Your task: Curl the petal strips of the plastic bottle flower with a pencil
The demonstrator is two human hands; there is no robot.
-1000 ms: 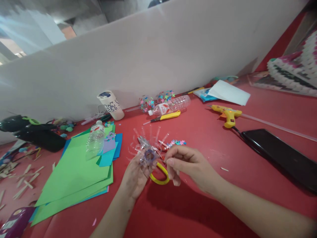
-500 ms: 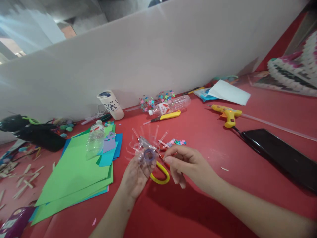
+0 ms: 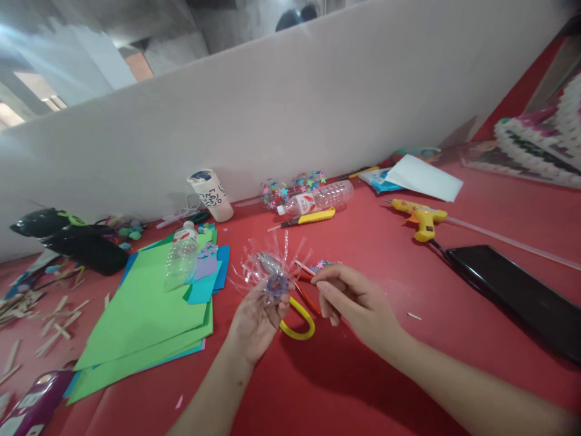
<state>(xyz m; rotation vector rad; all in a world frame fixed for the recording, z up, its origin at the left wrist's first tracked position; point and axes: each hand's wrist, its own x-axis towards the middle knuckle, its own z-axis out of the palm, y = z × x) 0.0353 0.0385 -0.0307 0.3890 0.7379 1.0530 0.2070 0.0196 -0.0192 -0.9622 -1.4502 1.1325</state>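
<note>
My left hand [image 3: 258, 318] is closed around the neck end of a cut clear plastic bottle [image 3: 276, 284], whose thin strips fan outward above the fingers. To its right, my right hand [image 3: 349, 297] is in a pinch, thumb against fingertips; whatever lies between them is too small to make out. A pale strip end [image 3: 305, 266] shows near those fingertips. Scissors with a yellow handle [image 3: 298, 333] lie on the table beneath the bottle piece, their blades partly seen through it. Small foil stars [image 3: 322, 264] show behind my right hand.
Green foam sheets [image 3: 140, 315] and a clear bottle [image 3: 181, 257] lie left. Further back are a yellow cutter [image 3: 315, 216], another bottle [image 3: 331, 195], star-covered pieces [image 3: 275, 192] and a white cup [image 3: 211, 194]. A yellow glue gun [image 3: 422, 219] and black case [image 3: 512, 293] are right.
The bottle piece has turned slightly in my left hand, its strips spread more upright. My right hand has shifted slightly right. The whole view has moved a little.
</note>
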